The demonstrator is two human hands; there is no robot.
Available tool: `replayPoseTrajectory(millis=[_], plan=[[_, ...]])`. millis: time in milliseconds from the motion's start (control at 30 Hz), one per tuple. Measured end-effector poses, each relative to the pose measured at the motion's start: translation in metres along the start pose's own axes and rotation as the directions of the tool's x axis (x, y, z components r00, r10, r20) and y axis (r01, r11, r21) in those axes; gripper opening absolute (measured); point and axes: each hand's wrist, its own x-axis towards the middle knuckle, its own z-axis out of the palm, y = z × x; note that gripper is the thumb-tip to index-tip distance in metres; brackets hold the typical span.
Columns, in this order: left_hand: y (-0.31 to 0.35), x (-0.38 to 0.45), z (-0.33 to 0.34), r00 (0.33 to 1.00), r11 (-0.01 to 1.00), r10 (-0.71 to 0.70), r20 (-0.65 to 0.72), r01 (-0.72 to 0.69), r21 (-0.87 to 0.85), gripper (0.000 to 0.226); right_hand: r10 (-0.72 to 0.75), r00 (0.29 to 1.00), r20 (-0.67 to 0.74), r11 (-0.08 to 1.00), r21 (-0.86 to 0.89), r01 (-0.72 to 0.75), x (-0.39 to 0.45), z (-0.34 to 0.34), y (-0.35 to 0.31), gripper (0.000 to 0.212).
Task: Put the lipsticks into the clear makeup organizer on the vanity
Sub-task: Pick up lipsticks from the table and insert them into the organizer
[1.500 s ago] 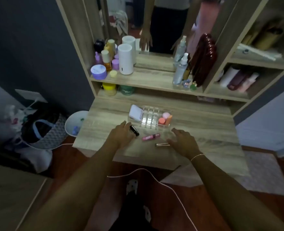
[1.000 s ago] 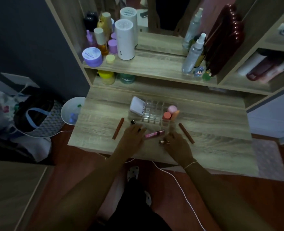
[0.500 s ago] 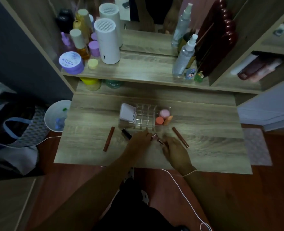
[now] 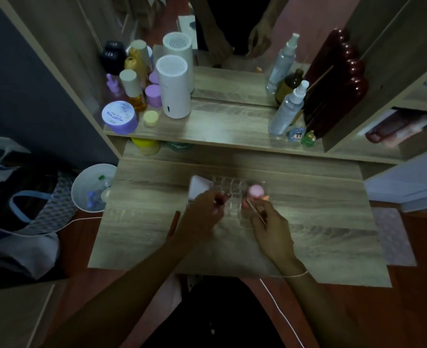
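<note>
The clear makeup organizer [image 4: 228, 185] stands mid-vanity, with a white compact [image 4: 198, 187] at its left end and pink and orange sponges [image 4: 255, 191] at its right. My left hand [image 4: 202, 217] grips a pink lipstick [image 4: 222, 200] at the organizer's front left cells. My right hand [image 4: 270, 227] pinches a slim brown lipstick [image 4: 255, 209] in front of the sponges. Another brown lipstick [image 4: 174, 222] lies on the vanity top, partly hidden by my left wrist.
The raised shelf [image 4: 220, 129] holds a white cylinder [image 4: 173, 86], a purple jar [image 4: 119, 117], bottles and a spray bottle [image 4: 286, 111]. A white bin [image 4: 92, 188] and a bag [image 4: 24, 199] stand left of the vanity. A white cable [image 4: 280, 310] runs across the floor.
Both hands picked lipsticks off the vanity top and rose toward the organizer. The brown stick that lay to the right is gone from the table; the camera has moved closer.
</note>
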Motion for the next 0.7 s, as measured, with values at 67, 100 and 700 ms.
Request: replayPoseTrajectory(millis=[67, 100, 700], plan=[[0.000, 0.010, -0.012, 0.995, 0.998, 0.022, -0.093, -0.027, -0.055, 0.016, -0.015, 1.000, 0.003, 1.000, 0.010, 0.015, 0.012, 0.001, -0.009, 0.024], [0.000, 0.014, -0.016, 0.992, 0.997, 0.045, -0.119, -0.051, -0.049, 0.017, -0.013, 1.000, 0.010, 1.000, 0.005, 0.013, 0.016, 0.002, -0.013, 0.025], [-0.004, 0.060, -0.009, 0.995, 0.998, -0.067, -0.079, 0.066, -0.013, 0.022, 0.006, 0.961, 0.277, 0.918, -0.383, 0.104, 0.107, 0.017, -0.027, 0.023]])
